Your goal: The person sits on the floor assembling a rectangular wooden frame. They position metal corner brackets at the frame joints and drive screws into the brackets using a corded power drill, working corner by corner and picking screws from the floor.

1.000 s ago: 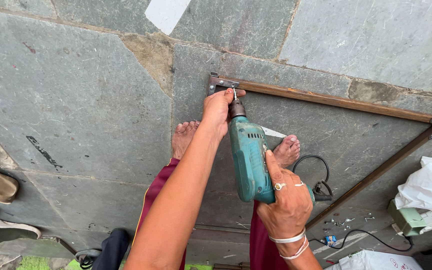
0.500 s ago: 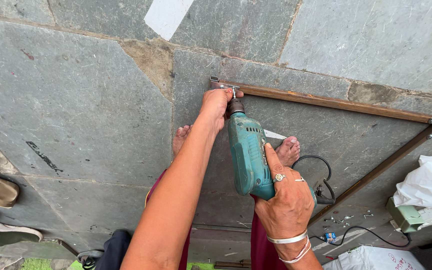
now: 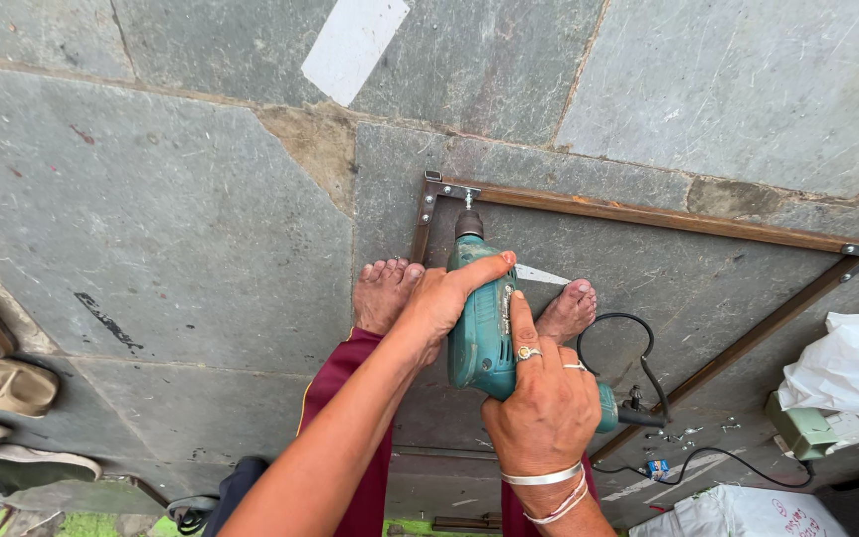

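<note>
Both hands wrapped around the green drill (image 3: pixel 484 323): right hand (image 3: pixel 547 408) gripping the rear handle, left hand (image 3: pixel 446 296) cupped along the body. Bit resting on a screw at the corner bracket (image 3: pixel 446 190) of the thin metal frame (image 3: pixel 648 213) lying flat on the stone floor (image 3: pixel 151 219). Likely trouble: bit slipping off toward bare toes (image 3: pixel 382 273) just beside, or power cord (image 3: pixel 638 363) snagging.

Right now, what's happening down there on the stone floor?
A person stands barefoot on grey stone slabs, looking down at a teal electric drill. The right hand grips the drill's handle, and the left hand steadies its body from the side. The bit points at the small metal corner bracket of a thin rusty-brown metal frame lying flat on the floor. Loose screws lie scattered near the drill's black cord.
</note>
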